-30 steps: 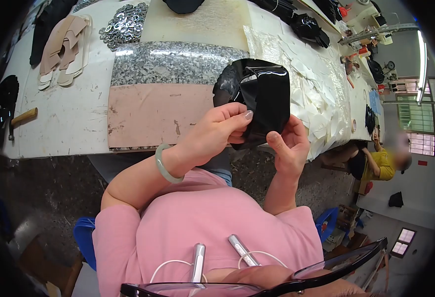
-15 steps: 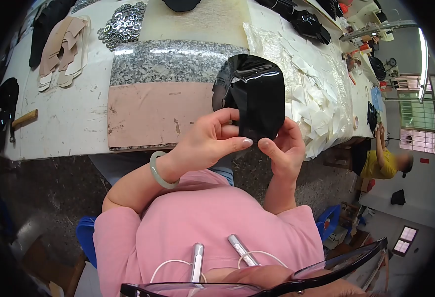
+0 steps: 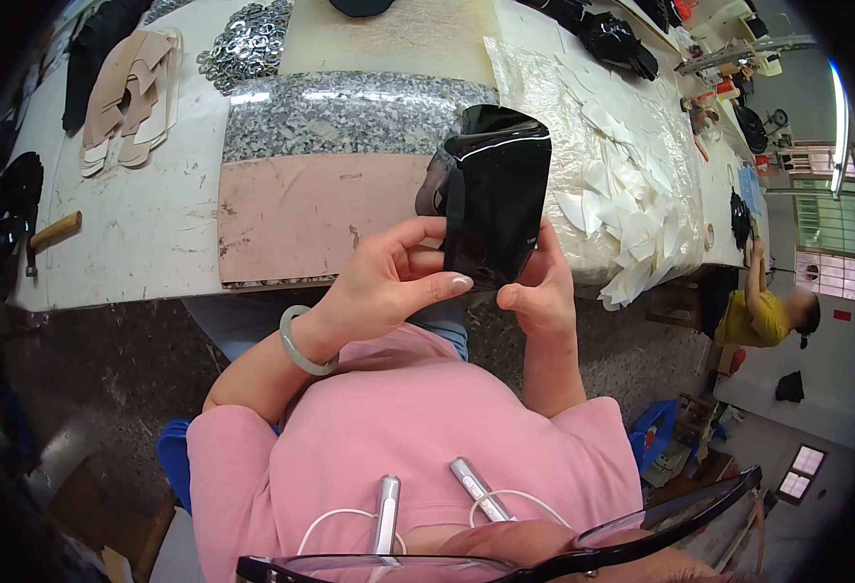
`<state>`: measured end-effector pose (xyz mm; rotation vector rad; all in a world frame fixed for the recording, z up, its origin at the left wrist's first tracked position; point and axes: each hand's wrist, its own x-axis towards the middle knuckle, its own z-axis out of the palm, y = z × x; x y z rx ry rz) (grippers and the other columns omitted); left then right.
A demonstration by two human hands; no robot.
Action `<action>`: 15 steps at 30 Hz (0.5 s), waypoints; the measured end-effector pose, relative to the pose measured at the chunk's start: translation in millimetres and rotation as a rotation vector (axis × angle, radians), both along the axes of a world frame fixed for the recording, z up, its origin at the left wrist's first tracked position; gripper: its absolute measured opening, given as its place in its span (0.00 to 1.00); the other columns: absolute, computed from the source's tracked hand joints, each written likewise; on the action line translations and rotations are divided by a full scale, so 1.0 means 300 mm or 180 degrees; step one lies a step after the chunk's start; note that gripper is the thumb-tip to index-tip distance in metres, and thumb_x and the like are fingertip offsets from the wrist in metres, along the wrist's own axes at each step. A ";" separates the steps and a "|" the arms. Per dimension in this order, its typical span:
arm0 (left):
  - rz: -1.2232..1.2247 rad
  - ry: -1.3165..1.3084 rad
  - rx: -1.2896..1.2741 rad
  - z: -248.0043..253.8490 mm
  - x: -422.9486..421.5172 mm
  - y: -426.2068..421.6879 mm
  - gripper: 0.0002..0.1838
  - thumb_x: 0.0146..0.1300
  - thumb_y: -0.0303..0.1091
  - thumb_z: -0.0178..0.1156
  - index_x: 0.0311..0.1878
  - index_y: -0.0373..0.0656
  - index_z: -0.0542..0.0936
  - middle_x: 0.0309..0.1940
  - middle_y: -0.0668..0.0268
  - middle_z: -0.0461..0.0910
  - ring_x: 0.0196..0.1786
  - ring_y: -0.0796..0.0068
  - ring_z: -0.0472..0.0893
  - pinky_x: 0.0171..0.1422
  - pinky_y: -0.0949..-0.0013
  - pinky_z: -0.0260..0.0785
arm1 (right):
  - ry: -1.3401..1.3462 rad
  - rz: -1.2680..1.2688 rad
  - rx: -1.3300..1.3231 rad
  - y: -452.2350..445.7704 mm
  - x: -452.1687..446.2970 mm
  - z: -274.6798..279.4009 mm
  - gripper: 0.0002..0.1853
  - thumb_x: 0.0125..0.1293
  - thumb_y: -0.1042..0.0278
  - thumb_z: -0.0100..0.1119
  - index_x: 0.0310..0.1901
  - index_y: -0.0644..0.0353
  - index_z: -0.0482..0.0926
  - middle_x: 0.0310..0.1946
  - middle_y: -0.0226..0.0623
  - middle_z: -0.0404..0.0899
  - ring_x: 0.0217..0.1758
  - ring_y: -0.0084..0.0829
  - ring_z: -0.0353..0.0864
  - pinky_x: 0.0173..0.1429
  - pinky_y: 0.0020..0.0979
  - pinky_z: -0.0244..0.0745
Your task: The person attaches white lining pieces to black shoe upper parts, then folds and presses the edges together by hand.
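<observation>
The shiny black piece (image 3: 501,185) is gripped at its near end between the left hand (image 3: 377,277) and the right hand (image 3: 547,296), neither being nearer, with its long axis pointed away from the body, out over the counter (image 3: 140,223).

From the mat (image 3: 320,216) on the surface (image 3: 155,219), the stone slab (image 3: 349,117) lies at 12 o'clock, the metal rings (image 3: 243,47) at 11, the cut-outs (image 3: 108,92) at 10 and the hammer (image 3: 57,230) at 9. At 3 o'clock is the workpiece (image 3: 503,194), the left hand (image 3: 374,277) at its 8, the right hand (image 3: 544,290) at its 5; farther toward 3, loose pieces (image 3: 633,206) lie on a plastic sheet (image 3: 534,83).
</observation>
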<state>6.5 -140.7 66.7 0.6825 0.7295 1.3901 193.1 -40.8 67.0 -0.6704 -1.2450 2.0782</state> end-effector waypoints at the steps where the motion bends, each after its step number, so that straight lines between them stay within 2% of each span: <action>1: -0.0001 -0.0005 -0.0021 0.001 -0.002 -0.001 0.24 0.63 0.18 0.59 0.62 0.29 0.67 0.48 0.57 0.81 0.51 0.75 0.80 0.57 0.73 0.74 | 0.0025 0.0040 0.0031 0.003 -0.003 -0.003 0.53 0.41 0.81 0.78 0.68 0.67 0.53 0.60 0.47 0.69 0.64 0.37 0.71 0.67 0.39 0.66; 9: 0.0051 0.0055 -0.0047 -0.007 0.005 -0.009 0.24 0.63 0.19 0.59 0.62 0.30 0.66 0.47 0.56 0.82 0.50 0.75 0.81 0.55 0.73 0.75 | -0.0031 0.0126 -0.0071 -0.009 -0.007 0.030 0.51 0.45 0.87 0.72 0.70 0.68 0.51 0.60 0.48 0.69 0.63 0.37 0.73 0.64 0.40 0.69; 15: 0.0135 0.0155 -0.0039 -0.014 0.014 -0.020 0.23 0.63 0.18 0.59 0.61 0.30 0.67 0.47 0.56 0.82 0.51 0.75 0.81 0.56 0.73 0.74 | -0.0254 0.0085 0.0089 -0.016 -0.005 0.048 0.50 0.46 0.88 0.71 0.70 0.70 0.50 0.55 0.49 0.76 0.57 0.35 0.78 0.62 0.39 0.71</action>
